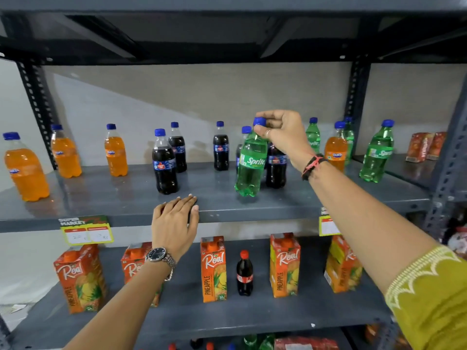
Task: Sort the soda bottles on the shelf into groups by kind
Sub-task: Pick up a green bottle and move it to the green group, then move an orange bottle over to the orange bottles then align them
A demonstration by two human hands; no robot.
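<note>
My right hand [280, 132] grips the blue cap of a green Sprite bottle [250, 165], which tilts at the middle of the grey shelf [126, 198]. Its base touches or hovers just above the shelf; I cannot tell which. My left hand [174, 221] lies flat on the shelf's front edge, holding nothing. Three orange Fanta bottles [25, 170] stand at the left. Dark cola bottles [164, 162] stand in the middle, one partly hidden behind my right wrist. At the right are more Sprite bottles [377, 152] and one orange Fanta [335, 150].
The shelf below carries orange Real pineapple juice cartons [214, 269] and a small red-capped cola bottle [244, 274]. Price tags [86, 229] hang on the shelf's front edge. Red cartons [424, 146] sit on the neighbouring rack at the right. Slotted steel uprights [38, 104] frame the shelf.
</note>
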